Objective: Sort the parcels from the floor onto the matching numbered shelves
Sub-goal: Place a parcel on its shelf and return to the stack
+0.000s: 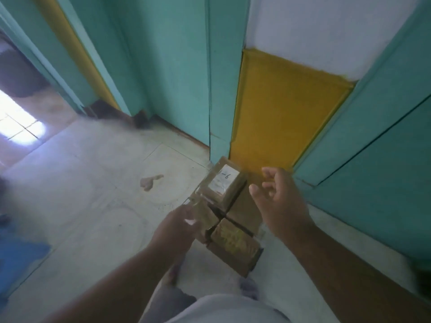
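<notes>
**Hands over the stacked parcels by the teal wall**

The left hand [180,223] is reaching down onto the near-left part of a cluster of brown cardboard parcels wrapped in clear tape [229,220]; it is blurred, and whether its fingers are closing on a box or only touching it cannot be told. The right hand [276,194] is hovering just right of the cluster, fingers loosely curled and apart, gripping nothing.

The parcels are sitting on the pale tiled floor [98,183], bunched against the foot of a yellow panel [284,113] set between teal painted wall sections [168,66]. The topmost brown box with a white paper label [224,181] is lying at the far end of the cluster (the handwriting seems to end in "-6"). A blue patch [21,259] is showing at the left edge.
</notes>
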